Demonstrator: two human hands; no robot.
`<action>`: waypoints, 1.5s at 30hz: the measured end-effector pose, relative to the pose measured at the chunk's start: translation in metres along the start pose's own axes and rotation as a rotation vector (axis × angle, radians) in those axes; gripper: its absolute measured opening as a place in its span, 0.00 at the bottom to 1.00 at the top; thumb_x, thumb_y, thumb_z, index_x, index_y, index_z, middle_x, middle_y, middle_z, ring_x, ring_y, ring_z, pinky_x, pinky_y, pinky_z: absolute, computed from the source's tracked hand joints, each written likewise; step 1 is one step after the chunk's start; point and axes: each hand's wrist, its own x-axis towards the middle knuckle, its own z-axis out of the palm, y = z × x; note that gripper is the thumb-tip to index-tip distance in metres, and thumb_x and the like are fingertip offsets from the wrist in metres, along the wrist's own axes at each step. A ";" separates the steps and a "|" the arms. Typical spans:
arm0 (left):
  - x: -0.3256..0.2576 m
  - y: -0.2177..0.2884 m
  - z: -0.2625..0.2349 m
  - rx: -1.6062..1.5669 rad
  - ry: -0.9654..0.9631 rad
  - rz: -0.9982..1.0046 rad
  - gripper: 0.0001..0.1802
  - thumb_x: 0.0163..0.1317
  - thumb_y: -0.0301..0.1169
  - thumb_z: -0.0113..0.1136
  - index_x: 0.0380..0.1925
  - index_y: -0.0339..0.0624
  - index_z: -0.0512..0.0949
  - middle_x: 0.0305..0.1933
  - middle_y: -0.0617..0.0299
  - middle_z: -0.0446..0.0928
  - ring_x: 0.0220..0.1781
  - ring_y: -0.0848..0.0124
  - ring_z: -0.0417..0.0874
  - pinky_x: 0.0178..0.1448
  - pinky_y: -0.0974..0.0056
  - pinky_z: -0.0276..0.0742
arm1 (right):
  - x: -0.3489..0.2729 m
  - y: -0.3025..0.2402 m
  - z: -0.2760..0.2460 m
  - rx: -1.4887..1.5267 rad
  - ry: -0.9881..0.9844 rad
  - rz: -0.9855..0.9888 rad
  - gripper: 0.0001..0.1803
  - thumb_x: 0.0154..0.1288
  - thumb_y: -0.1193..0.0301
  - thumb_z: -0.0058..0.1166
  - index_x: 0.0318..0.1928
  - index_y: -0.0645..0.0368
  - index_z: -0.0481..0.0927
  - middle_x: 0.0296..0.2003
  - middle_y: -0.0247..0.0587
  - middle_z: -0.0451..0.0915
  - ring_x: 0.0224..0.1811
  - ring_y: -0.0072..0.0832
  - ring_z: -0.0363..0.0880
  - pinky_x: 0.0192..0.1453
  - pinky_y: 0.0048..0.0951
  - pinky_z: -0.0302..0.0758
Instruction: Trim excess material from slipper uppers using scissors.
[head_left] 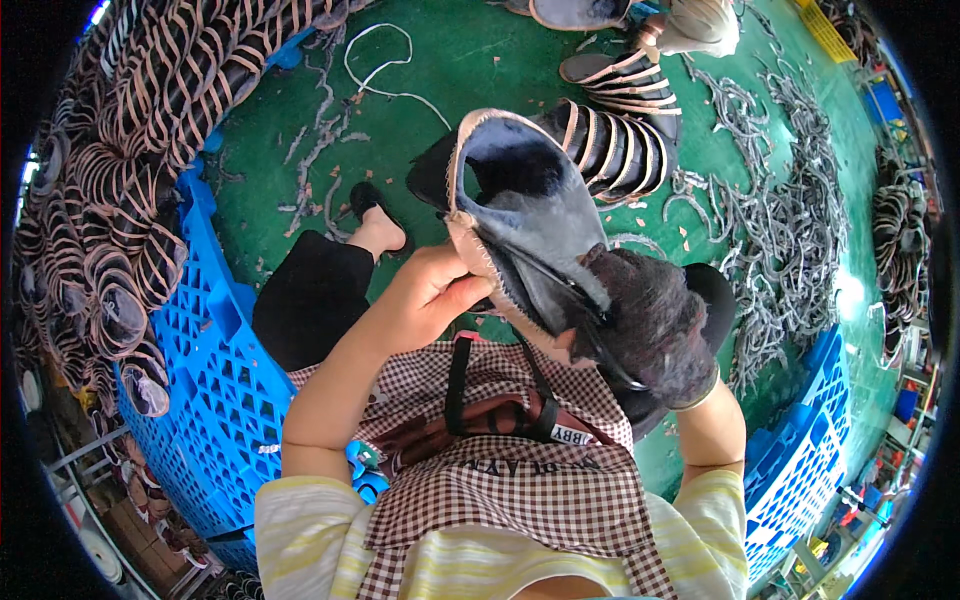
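Between inner edges of blue pallets (222, 392), pinched grey shoe upper (545, 210) with left hand (428, 298); couldn't tell grip of right hand under dark fuzzy material (650, 325).

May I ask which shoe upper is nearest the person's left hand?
The upper pinched by the left hand; the nested uppers are untouched by it.

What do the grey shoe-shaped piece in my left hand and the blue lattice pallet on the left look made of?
Grey shoe-shaped piece: probably fleece or suede-like fabric, matte, judging by its soft nap; I can't tell which. Blue lattice pallet: likely smooth moulded plastic, given its even colour and regular openings.
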 end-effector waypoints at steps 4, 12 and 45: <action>-0.010 -0.005 -0.007 -0.251 -0.005 -0.102 0.09 0.58 0.22 0.49 0.38 0.34 0.74 0.35 0.62 0.76 0.38 0.75 0.75 0.42 0.71 0.69 | -0.005 0.014 -0.014 0.192 0.015 0.083 0.27 0.40 0.60 0.64 0.43 0.59 0.75 0.30 0.49 0.77 0.32 0.44 0.77 0.36 0.35 0.73; -0.009 -0.004 -0.004 -0.359 -0.059 -0.117 0.09 0.61 0.25 0.47 0.39 0.35 0.73 0.34 0.67 0.74 0.37 0.80 0.72 0.41 0.74 0.69 | 0.015 0.026 -0.020 -0.230 0.276 -0.229 0.32 0.32 0.65 0.66 0.44 0.60 0.73 0.30 0.45 0.73 0.32 0.43 0.74 0.35 0.38 0.69; 0.102 -0.076 0.015 -1.228 0.668 -0.601 0.18 0.57 0.40 0.53 0.41 0.37 0.72 0.42 0.56 0.75 0.43 0.64 0.76 0.51 0.60 0.70 | 0.027 0.052 0.044 0.150 0.153 -0.372 0.19 0.52 0.72 0.53 0.46 0.60 0.70 0.34 0.46 0.75 0.35 0.45 0.75 0.37 0.38 0.72</action>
